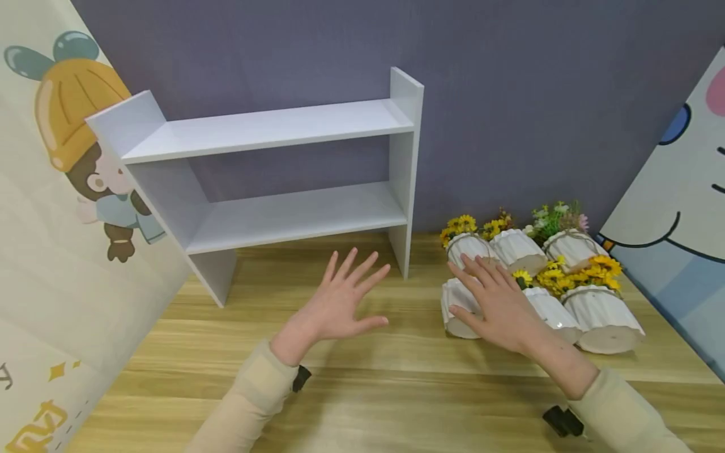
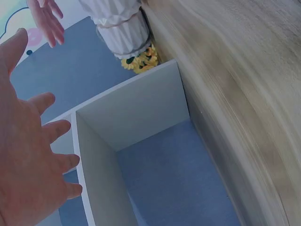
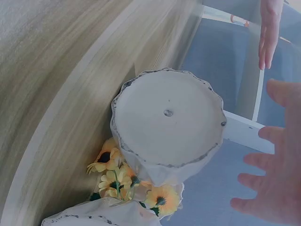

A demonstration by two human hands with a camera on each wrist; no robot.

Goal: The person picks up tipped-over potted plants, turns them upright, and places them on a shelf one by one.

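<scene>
My left hand (image 1: 338, 304) hovers above the wooden tabletop with its fingers spread, in front of a white two-tier shelf (image 1: 306, 220). It holds nothing. My right hand (image 1: 504, 309), also spread and holding nothing, is over a group of white ridged flowerpots lying on their sides. One pot (image 1: 457, 313) lies under its thumb side, partly covered by it; another pot (image 1: 603, 318) lies to its right. Yellow artificial flowers (image 1: 601, 272) stick out of the pots. From the right wrist view, the round base of a pot (image 3: 167, 120) shows apart from the fingers.
The shelf stands on the wooden table (image 1: 396, 402) against a grey-purple back panel (image 1: 527, 113). Cartoon-printed sheets flank it at left (image 1: 73, 251) and right (image 1: 680, 189). A pot with green and pink flowers (image 1: 557, 223) lies at the back right.
</scene>
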